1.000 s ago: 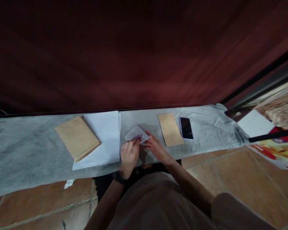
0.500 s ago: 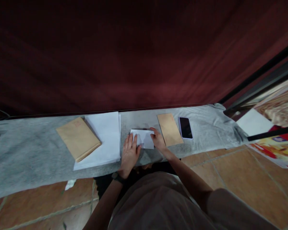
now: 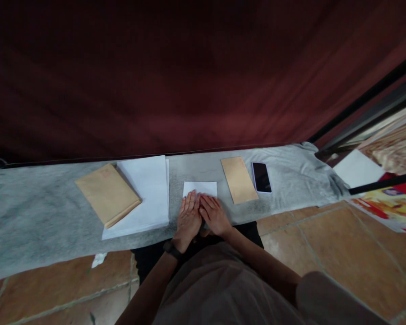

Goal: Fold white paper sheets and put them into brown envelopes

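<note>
A small folded white paper (image 3: 200,188) lies flat on the grey cloth (image 3: 47,212) in front of me. My left hand (image 3: 188,217) and my right hand (image 3: 214,215) lie side by side on its near edge, fingers stretched out flat and pressing down. Both hands cover the near part of the paper. A dark watch sits on my left wrist.
A stack of white sheets (image 3: 145,194) lies to the left, with a thick pile of brown envelopes (image 3: 107,194) on it. One brown envelope (image 3: 238,179) and a black phone (image 3: 261,177) lie to the right. A dark red curtain hangs behind. Tiled floor lies below.
The white paper, first held tilted off the cloth, was laid flat and squared. Both hands moved together onto its near edge with fingers flattened.
</note>
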Available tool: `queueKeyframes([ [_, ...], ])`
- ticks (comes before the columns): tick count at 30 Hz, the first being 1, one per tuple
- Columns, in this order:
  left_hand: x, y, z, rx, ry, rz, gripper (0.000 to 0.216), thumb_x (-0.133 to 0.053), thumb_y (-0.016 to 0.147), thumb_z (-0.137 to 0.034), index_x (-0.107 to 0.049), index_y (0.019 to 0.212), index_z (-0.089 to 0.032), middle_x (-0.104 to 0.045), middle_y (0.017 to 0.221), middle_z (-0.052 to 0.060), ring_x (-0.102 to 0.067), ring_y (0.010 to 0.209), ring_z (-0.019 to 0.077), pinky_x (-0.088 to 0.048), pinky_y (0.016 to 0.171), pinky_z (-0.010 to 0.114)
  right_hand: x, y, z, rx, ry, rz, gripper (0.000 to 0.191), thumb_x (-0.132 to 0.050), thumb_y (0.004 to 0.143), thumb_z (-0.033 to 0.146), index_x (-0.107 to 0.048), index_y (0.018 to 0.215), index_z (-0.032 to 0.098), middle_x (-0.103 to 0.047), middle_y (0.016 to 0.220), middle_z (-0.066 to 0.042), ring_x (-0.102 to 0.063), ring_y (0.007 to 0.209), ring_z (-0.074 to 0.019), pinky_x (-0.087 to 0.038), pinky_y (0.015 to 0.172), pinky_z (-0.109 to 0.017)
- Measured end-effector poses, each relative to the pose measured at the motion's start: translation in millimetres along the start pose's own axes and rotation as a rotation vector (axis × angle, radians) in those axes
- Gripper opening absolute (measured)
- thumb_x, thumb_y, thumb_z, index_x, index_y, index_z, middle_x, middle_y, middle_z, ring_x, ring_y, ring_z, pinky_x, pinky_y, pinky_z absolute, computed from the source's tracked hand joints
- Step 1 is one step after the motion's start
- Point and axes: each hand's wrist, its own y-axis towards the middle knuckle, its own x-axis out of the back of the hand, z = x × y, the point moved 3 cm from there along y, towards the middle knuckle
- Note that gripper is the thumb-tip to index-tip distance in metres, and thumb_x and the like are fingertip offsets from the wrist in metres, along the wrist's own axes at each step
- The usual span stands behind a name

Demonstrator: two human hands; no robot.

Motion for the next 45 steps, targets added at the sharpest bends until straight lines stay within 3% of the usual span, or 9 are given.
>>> queueKeyframes([
  [5, -4.0, 0.9, 7.0, -0.025, -0.027, -0.014, 0.058, -0.032, 0.101, -0.025, -0.034, 0.158, -0.012, -0.035, 0.164, 0.015, -0.028, 0.154, 0.0253, -0.028, 0.125, 0.049, -0.7, -16.2, -3.0, 0.021, -0.149, 0.000, 0.056, -0.042, 0.106, 0.040, -0.041, 0.156, 0.014, -0.041, 0.161, -0.011, -0.037, 0.150, -0.0231, -0.028, 0.126, -0.045],
  [14, 1.3, 8.1, 28.2, 0.106, 0.010, -0.084, 0.059, -0.033, 0.103, -0.033, -0.038, 0.154, -0.003, -0.036, 0.162, 0.020, -0.030, 0.153, 0.0296, -0.027, 0.125, 0.050, 5.5, -27.0, -23.5, 0.038, -0.300, -0.064, 0.062, -0.044, 0.105, 0.043, -0.037, 0.157, 0.009, -0.041, 0.160, -0.015, -0.038, 0.150, -0.0265, -0.029, 0.125, -0.047],
  [18, 4.0, 13.1, 15.8, 0.132, 0.045, -0.077, 0.058, -0.034, 0.103, -0.030, -0.039, 0.153, 0.000, -0.037, 0.161, 0.022, -0.027, 0.154, 0.0304, -0.023, 0.127, 0.051, 6.9, -30.1, -25.9, 0.036, -0.320, -0.071, 0.058, -0.042, 0.106, 0.039, -0.040, 0.155, 0.008, -0.041, 0.160, -0.014, -0.039, 0.149, -0.0265, -0.029, 0.125, -0.046],
  [23, -5.6, 27.1, -13.4, -0.090, 0.013, 0.053, 0.053, -0.029, 0.105, -0.029, -0.042, 0.155, -0.015, -0.037, 0.164, 0.008, -0.024, 0.156, 0.0250, -0.023, 0.128, 0.047, 3.7, -28.8, -27.0, 0.025, -0.330, -0.062, 0.052, -0.041, 0.105, 0.031, -0.046, 0.152, 0.008, -0.044, 0.159, -0.014, -0.041, 0.148, -0.0259, -0.029, 0.125, -0.047],
  [26, -10.7, 35.4, -18.5, -0.130, 0.013, 0.090, 0.054, -0.027, 0.105, -0.030, -0.040, 0.156, -0.015, -0.036, 0.164, 0.008, -0.024, 0.156, 0.0229, -0.023, 0.128, 0.045, 2.8, -28.7, -27.0, 0.034, -0.334, -0.070, 0.051, -0.039, 0.105, 0.028, -0.048, 0.150, 0.007, -0.045, 0.158, -0.014, -0.041, 0.148, -0.0253, -0.029, 0.126, -0.046],
  [31, -12.3, 42.4, -2.8, -0.060, 0.035, 0.048, 0.058, -0.026, 0.105, -0.033, -0.035, 0.157, -0.008, -0.034, 0.164, 0.013, -0.026, 0.155, 0.0230, -0.022, 0.128, 0.044, 5.5, -28.9, -26.3, 0.031, -0.325, -0.083, 0.053, -0.039, 0.106, 0.030, -0.043, 0.154, 0.009, -0.043, 0.159, -0.013, -0.041, 0.148, -0.0241, -0.029, 0.126, -0.046],
  [38, -7.5, 33.3, 30.5, 0.055, 0.041, -0.055, 0.061, -0.026, 0.105, -0.036, -0.032, 0.158, -0.006, -0.034, 0.164, 0.016, -0.026, 0.155, 0.0261, -0.026, 0.126, 0.048, 9.8, -27.4, -24.6, -0.006, -0.279, -0.080, 0.052, -0.042, 0.106, 0.032, -0.045, 0.153, 0.010, -0.044, 0.158, -0.013, -0.041, 0.148, -0.0252, -0.030, 0.125, -0.047],
  [45, -4.8, 28.9, 33.3, 0.075, 0.041, -0.082, 0.060, -0.028, 0.104, -0.033, -0.033, 0.157, -0.006, -0.032, 0.164, 0.017, -0.025, 0.155, 0.0279, -0.027, 0.125, 0.050, 1.4, 7.0, -4.8, 0.014, -0.198, -0.029, 0.050, -0.034, 0.108, 0.034, -0.046, 0.153, 0.013, -0.042, 0.161, -0.009, -0.037, 0.150, -0.0219, -0.029, 0.126, -0.043],
])
